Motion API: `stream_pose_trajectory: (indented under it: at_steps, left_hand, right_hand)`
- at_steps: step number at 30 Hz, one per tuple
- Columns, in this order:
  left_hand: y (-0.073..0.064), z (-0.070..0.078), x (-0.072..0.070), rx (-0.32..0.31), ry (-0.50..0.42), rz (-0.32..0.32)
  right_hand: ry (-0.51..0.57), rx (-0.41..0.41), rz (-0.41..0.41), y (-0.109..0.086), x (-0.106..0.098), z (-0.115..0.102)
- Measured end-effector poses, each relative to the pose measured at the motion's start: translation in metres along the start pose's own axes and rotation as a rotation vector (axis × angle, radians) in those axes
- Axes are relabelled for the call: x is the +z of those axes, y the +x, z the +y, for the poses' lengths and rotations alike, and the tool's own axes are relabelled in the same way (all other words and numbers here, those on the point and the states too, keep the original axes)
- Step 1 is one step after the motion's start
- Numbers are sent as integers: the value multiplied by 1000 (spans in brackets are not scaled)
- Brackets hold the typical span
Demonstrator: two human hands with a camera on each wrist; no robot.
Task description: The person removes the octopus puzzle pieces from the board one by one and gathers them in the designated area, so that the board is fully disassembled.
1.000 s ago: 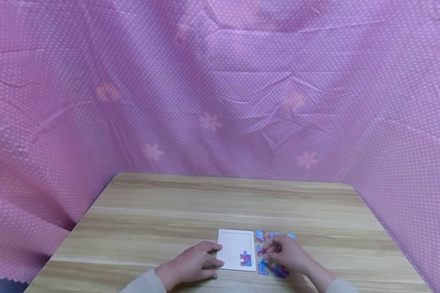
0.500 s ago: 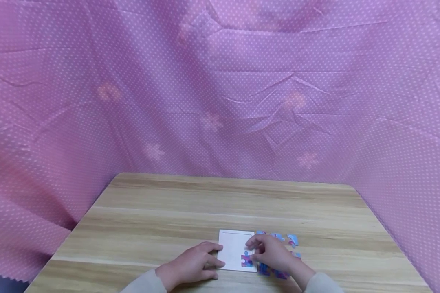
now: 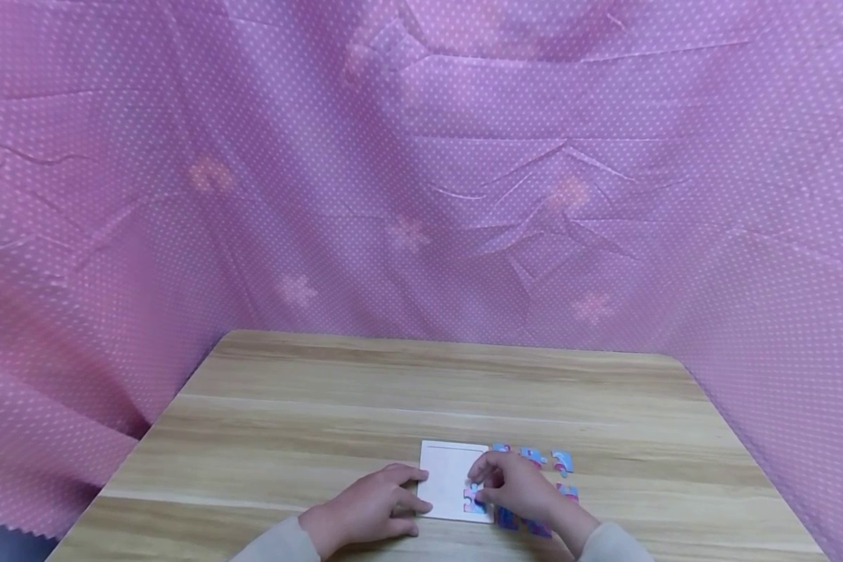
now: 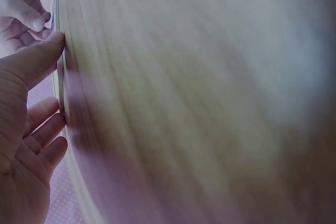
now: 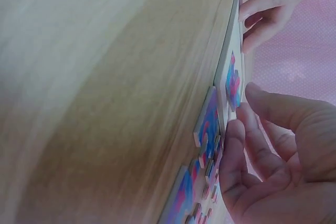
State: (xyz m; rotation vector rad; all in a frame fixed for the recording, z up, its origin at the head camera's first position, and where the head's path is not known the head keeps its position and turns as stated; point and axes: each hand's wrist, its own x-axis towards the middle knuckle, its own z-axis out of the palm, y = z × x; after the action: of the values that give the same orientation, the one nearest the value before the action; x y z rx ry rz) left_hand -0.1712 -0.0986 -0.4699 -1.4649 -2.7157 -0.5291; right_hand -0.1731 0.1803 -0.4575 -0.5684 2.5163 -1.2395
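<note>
A white puzzle board (image 3: 446,476) lies flat on the wooden table. My left hand (image 3: 375,503) rests at its left edge, thumb and fingers spread and touching the rim; in the left wrist view the left hand (image 4: 26,108) shows the same contact. Over the board's right side, my right hand (image 3: 523,488) pinches a small pink-and-blue puzzle piece (image 5: 238,90) between thumb and fingertips, low over the lower right corner. Another puzzle piece (image 3: 474,506) sits in that corner. The fingers partly hide both, so their exact contact is unclear.
Several loose puzzle pieces (image 3: 563,460) lie on the table right of the board, some under my right hand. The wooden table (image 3: 323,406) extends beyond the board. A pink dotted cloth (image 3: 421,195) hangs around its back and sides.
My right hand has moved left from the loose pieces to the board, carrying a puzzle piece, and has stayed near the lower right corner since. My left hand has kept its place.
</note>
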Motion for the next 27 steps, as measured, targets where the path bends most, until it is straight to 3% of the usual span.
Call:
stream_pose_trajectory:
  at_steps: [8, 21, 27]
  left_hand:
    - [0, 0, 1, 0, 0, 3]
    - [0, -1, 1, -17, -27, -27]
    - [0, 0, 2, -3, -4, -10]
  right_hand:
    - [67, -2, -12, -1, -4, 1]
    - [0, -44, -49, -3, -3, 3]
    - [17, -70, -50, -6, -4, 4]
